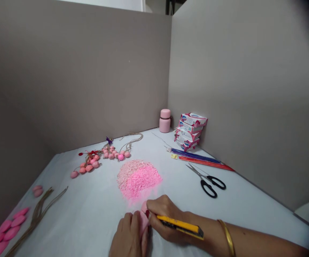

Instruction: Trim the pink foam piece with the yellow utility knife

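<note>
My right hand [167, 216] is closed around a yellow utility knife [179, 225], its handle pointing right. The blade end is hidden by my fingers. My left hand [129, 235] is closed on a smooth pale pink piece [143, 221] that looks like soap, steadying it on the table. The fingertips of my right hand meet this piece at its upper right side. Just beyond both hands lies a pile of pink shavings [139, 178], pale on the left and bright pink on the right.
Black-handled scissors [207, 182] lie open at the right. Behind them are blue and red bundled strips [197, 157], stacked boxes [189, 131] and a pink flask [165, 121]. Pink balls on cords [90, 164], loose twine [36, 217] and pink oval pieces [10, 228] lie left. Grey partitions [103, 71] enclose the table.
</note>
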`<state>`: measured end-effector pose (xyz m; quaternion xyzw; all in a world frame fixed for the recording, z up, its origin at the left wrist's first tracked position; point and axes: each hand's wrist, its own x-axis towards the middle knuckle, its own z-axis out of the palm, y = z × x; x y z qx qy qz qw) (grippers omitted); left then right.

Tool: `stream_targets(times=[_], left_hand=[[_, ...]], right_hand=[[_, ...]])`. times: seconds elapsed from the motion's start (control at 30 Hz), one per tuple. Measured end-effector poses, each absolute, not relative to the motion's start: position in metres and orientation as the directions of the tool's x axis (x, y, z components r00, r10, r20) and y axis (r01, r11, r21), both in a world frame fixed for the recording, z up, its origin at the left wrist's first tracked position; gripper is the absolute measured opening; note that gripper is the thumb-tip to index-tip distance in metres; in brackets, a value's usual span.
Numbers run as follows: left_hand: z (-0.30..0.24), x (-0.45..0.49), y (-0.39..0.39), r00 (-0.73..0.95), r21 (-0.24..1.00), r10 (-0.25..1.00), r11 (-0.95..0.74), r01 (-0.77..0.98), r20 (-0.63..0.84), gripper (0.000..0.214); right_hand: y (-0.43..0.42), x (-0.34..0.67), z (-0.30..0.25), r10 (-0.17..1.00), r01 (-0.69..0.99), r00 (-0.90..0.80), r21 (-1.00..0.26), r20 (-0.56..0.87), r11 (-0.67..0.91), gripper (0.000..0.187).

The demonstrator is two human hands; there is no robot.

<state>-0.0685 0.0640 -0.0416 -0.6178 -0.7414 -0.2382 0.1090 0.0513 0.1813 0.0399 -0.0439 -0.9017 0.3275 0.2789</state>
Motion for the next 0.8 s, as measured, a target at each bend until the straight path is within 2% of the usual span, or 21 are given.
stream_targets(times=[0.2,0.33,0.47,0.57,0.8], left_hand=[[-0.036,-0.072,0.063,-0.208,0.218,0.874,0.121,0.968,0.439,0.021],[-0.029,-0.074,0.060,-0.146,0.247,0.937,0.067,0.967,0.319,0.023],[-0.031,-0.070,0.060,-0.285,0.284,0.880,0.183,0.941,0.379,0.018],[-0.036,-0.068,0.062,-0.265,0.261,0.858,0.160,0.952,0.439,0.021],[-0.042,-0.070,0.064,-0.251,0.267,0.851,0.137,0.954,0.461,0.018]], right_hand=[[0.180,0.053,0.041,0.261,-0.120,-0.833,-0.618,0.489,0.777,0.016],[0.179,0.060,0.040,0.251,-0.127,-0.836,-0.617,0.488,0.776,0.021],[0.177,0.066,0.034,0.238,-0.142,-0.798,-0.557,0.554,0.819,0.022],[0.176,0.064,0.031,0.245,-0.141,-0.731,-0.494,0.636,0.858,0.020],[0.177,0.054,0.035,0.294,-0.103,-0.754,-0.548,0.587,0.830,0.021]])
